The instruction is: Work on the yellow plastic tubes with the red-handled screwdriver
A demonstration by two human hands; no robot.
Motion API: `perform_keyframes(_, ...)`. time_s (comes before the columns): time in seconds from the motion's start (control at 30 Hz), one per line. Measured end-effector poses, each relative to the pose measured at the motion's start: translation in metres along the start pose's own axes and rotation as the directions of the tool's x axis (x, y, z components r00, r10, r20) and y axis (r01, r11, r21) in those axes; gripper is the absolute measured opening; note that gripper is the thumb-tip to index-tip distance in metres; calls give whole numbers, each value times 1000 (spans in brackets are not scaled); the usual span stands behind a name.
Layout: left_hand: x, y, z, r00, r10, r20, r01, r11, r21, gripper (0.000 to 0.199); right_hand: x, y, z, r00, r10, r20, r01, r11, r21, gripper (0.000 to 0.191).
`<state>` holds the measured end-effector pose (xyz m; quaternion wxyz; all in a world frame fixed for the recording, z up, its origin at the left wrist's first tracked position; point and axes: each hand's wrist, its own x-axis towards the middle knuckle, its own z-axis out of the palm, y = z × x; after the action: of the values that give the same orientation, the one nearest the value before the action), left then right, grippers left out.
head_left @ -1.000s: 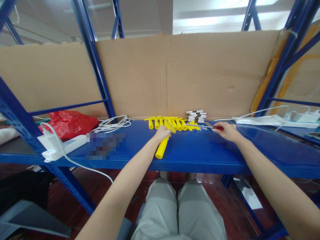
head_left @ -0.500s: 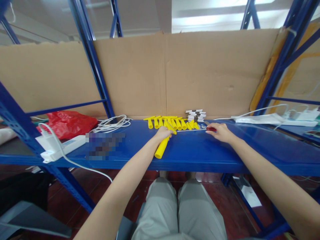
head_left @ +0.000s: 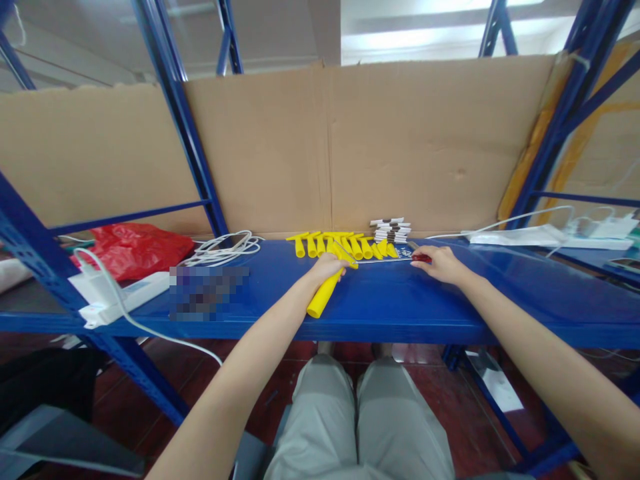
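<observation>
My left hand (head_left: 327, 267) is closed around a yellow T-shaped plastic handle (head_left: 323, 297). Its hollow round end points toward me, and its crosspiece lies at an angle beside my fingers. My right hand (head_left: 444, 265) pinches a small tool with a dark red grip (head_left: 421, 258); its kind is too small to make out. Just left of those fingertips are small pale pieces (head_left: 404, 253) on a flat sheet. Behind my left hand stands a row of several similar yellow handles (head_left: 357, 248). Smaller yellow wedge-shaped pieces (head_left: 384, 250) lie at the row's right end.
Stacked white and dark packs (head_left: 393, 231) stand against the cardboard panel (head_left: 425, 147). On the left of the blue shelf (head_left: 400, 300) are a red plastic bag (head_left: 133, 250), coiled white cable (head_left: 225, 248) and a power strip (head_left: 130, 293). More cables run along the right.
The crosspiece of the yellow handle in my left hand has turned slightly, its near tip shifting right. My right hand stays in nearly the same place.
</observation>
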<state>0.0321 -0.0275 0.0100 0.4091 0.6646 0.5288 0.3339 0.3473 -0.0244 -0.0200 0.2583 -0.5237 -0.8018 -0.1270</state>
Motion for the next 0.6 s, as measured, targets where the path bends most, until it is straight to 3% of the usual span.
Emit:
perform_keyframes(0.33,0,-1,0,999,24,24,-24,1000,11,33,0,-3,-2,1000,4,29,-3,1000,-26,25)
perform_keyframes(0.6,2,-3,-2,1000,30,-7,-29,992,119,34,-2,-17,-8,989,-130,-68,113,973,-203,27)
